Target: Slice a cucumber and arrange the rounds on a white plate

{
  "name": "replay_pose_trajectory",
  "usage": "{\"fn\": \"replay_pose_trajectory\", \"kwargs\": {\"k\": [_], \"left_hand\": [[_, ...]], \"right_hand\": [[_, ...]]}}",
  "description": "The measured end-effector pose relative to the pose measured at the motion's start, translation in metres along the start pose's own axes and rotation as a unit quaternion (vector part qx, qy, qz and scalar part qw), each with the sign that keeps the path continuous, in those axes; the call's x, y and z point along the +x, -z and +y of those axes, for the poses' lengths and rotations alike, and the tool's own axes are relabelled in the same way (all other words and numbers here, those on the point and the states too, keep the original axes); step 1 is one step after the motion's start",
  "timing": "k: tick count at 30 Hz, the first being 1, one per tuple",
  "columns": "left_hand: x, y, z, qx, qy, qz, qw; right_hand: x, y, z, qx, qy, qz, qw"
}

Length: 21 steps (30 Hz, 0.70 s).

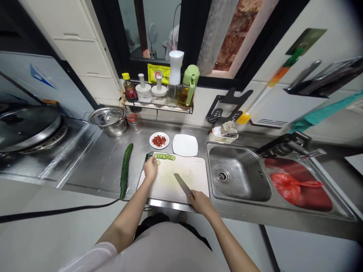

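Observation:
My left hand (151, 169) is at the upper left corner of the white cutting board (167, 189), its fingertips pinched together at a pale cucumber slice (158, 163). Just above it runs an overlapping row of cucumber slices (166, 156). A dark green cucumber piece (148, 156) shows beside the fingers, partly hidden by them. In my right hand (201, 203) is the handle of a kitchen knife (183, 184), whose blade points up and left over the board. A whole cucumber (125, 170) lies on the steel counter left of the board.
Behind the board stand a plate of chopped red pieces (159, 141) and a white square plate (185, 145). The sink (241, 173) is to the right, with a red bag (286, 187) in its second basin. A lidded steel pot (113, 126) and a seasoning shelf (170, 107) are farther back.

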<state>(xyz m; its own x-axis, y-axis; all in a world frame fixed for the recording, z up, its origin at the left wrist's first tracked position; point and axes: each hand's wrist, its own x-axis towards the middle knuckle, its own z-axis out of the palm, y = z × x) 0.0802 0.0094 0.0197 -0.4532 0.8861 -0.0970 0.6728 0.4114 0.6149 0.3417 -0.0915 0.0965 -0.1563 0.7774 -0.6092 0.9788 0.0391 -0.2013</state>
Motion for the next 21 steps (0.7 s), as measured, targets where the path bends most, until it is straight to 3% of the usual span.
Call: {"fn": "replay_pose_trajectory", "kwargs": {"k": [9,15,21], "left_hand": [[-0.009,0.000,0.004,0.028,-0.065,0.004,0.997],[-0.008,-0.015,0.036,0.032,-0.136,-0.043,0.989],[0.000,-0.034,0.066,0.126,-0.144,-0.091,0.977]], "right_hand": [[0.003,0.005,0.002,0.006,-0.016,0.003,1.000],[0.005,0.005,0.010,0.017,-0.043,0.020,0.999],[0.009,0.000,0.011,0.035,-0.045,0.030,0.998]]}}
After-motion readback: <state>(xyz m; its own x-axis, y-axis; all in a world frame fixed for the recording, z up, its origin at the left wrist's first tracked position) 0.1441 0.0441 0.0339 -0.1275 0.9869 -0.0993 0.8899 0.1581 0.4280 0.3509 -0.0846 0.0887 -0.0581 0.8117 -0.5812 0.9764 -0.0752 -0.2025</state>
